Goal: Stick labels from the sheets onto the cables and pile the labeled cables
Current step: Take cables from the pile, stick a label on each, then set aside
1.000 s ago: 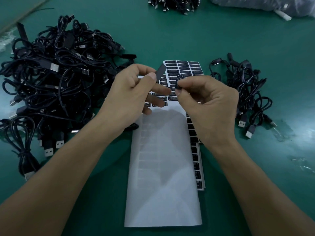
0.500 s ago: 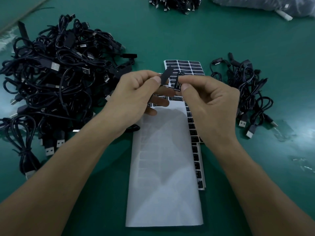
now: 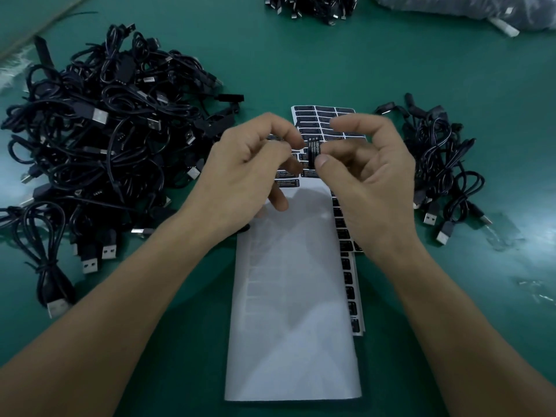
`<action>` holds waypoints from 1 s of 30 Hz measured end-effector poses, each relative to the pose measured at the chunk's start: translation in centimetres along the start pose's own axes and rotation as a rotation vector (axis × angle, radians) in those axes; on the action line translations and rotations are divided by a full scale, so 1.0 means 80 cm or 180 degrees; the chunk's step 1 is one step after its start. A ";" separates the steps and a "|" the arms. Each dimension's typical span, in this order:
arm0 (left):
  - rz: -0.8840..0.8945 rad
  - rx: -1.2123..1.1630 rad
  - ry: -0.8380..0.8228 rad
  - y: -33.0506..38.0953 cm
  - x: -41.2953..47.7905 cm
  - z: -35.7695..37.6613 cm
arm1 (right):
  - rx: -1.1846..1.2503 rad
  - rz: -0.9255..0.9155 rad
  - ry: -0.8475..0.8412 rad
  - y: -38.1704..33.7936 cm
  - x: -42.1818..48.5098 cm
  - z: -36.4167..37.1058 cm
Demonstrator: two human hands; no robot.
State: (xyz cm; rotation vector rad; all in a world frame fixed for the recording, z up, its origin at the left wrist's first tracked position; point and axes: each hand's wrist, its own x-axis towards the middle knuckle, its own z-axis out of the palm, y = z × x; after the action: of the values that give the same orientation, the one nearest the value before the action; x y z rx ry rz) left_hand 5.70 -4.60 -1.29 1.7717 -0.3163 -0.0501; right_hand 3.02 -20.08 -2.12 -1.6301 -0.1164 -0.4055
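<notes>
Both hands hover over the label sheets on the green table. My right hand [image 3: 370,176] pinches a small black label [image 3: 313,152] between thumb and a finger, its other fingers spread. My left hand [image 3: 252,170] is curled round a cable's flat black part [image 3: 293,158], which its fingers mostly hide, right against the label. The top sheet [image 3: 294,296] is nearly bare white backing with a few labels at its far end. A fuller sheet of black labels [image 3: 325,115] lies under it.
A big heap of black USB cables [image 3: 105,130] fills the left of the table. A smaller pile of cables [image 3: 436,164] lies on the right. More cables [image 3: 313,7] and a plastic bag [image 3: 481,10] sit at the far edge.
The right hand has brought the label down against the piece in the left hand and spread its other fingers. The black piece that stuck up from the left hand is now hidden.
</notes>
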 end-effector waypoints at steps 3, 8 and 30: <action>0.0163 0.0056 0.0066 0.000 0.000 0.001 | -0.0420 -0.0188 -0.0338 0.003 -0.004 0.002; 0.0413 0.0560 -0.0042 -0.004 -0.001 0.003 | -0.1031 -0.0481 -0.0601 0.011 -0.004 0.001; 0.0397 -0.0571 0.0071 0.006 0.000 0.004 | 0.0280 0.0486 -0.0240 0.001 -0.002 0.003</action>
State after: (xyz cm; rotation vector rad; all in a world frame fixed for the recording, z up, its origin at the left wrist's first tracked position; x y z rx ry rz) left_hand 5.52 -4.98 -0.94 1.5708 -0.3936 0.0295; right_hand 2.92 -19.83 -2.22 -1.5559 -0.0648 -0.2191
